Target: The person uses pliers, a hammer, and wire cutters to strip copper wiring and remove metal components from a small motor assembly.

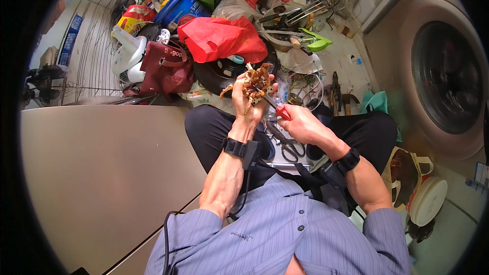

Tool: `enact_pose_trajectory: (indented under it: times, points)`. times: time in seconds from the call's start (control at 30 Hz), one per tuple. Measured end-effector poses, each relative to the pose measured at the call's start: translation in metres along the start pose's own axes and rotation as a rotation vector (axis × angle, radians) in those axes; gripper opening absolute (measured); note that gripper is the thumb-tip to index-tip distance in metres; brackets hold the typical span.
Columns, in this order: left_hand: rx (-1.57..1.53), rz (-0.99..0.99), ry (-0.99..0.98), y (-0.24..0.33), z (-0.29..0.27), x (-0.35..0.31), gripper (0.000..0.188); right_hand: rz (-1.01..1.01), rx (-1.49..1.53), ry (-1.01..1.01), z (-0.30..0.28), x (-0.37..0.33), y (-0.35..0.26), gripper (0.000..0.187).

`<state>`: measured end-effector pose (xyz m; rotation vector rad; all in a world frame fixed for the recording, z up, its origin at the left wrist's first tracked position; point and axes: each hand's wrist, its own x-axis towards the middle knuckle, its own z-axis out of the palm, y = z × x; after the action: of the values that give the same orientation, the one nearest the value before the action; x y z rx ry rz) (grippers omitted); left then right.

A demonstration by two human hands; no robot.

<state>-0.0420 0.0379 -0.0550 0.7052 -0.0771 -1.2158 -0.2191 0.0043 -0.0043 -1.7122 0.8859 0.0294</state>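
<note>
While the left hand (245, 109) curls round a jagged, brown-and-cream piece (256, 82) of unclear material before the black-trousered knees (205, 121), the right hand (305, 124) grasps a red-handled, metal-shafted tool (283, 113); a firm cradle, fingertips clear of the tip, likely serves best

The tip of the red-handled tool (283, 112) is indistinct against the brown piece (260, 80).
</note>
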Motion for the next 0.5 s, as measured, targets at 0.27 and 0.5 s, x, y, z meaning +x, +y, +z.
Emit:
enact_pose_trajectory:
  times: [0.27,0.5]
  points:
    - [-0.046,0.168,0.103,0.0,0.012,0.002,0.03,-0.22,-0.461,0.441,0.03,0.006,0.009,0.017]
    - [-0.035,0.108,0.14,0.011,0.017,-0.002,0.031,-0.237,-0.207,0.149,0.014,0.013,0.009,0.023]
